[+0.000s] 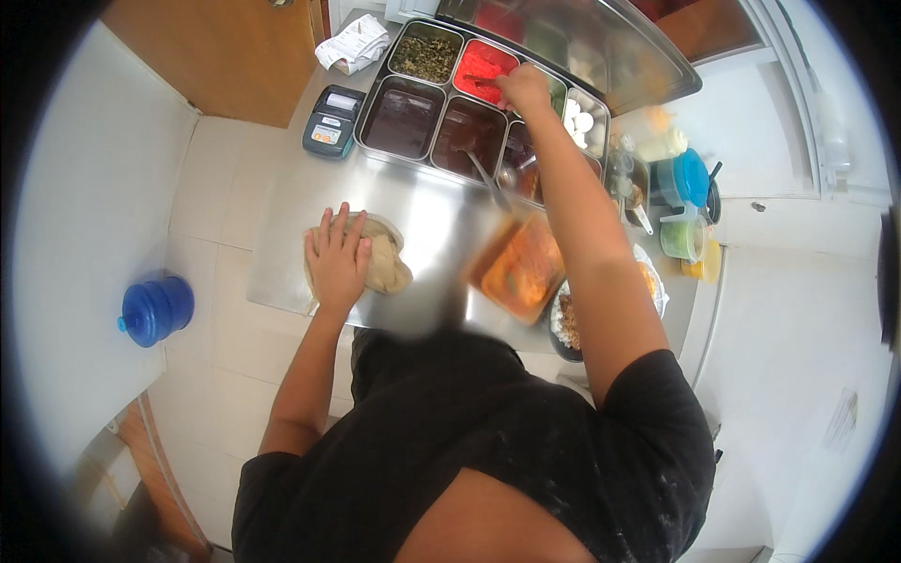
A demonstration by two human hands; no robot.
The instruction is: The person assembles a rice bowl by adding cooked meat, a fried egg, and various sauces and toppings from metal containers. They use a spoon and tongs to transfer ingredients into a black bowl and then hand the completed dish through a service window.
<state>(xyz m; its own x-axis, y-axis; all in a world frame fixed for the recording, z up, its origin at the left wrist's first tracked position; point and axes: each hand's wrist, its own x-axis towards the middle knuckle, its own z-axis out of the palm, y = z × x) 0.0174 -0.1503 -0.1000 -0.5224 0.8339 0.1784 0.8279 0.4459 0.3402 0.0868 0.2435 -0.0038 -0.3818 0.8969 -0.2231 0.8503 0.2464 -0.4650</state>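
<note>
My left hand (338, 258) lies flat, fingers spread, on a crumpled beige cloth (385, 263) at the left of the steel counter. My right hand (526, 89) reaches to the far side, over the red-filled compartment (481, 58) of a steel topping tray (383, 155). Its fingers are closed on a thin dark utensil (483, 82) whose tip lies at the red, shredded-looking food. Which kind of utensil it is does not show. Between my arms stands a clear tub of orange food (521, 267). A bowl with rice and brown bits (566, 324) is partly hidden by my right forearm.
Other compartments hold dark sauces (404, 117), green chopped leaves (427, 58) and white pieces (577, 122). A ladle (488, 178) leans from one. A small printer (333, 122) and papers (354, 43) sit at left. Blue-lidded tubs (690, 178) stand right; a water jug (158, 310) is on the floor.
</note>
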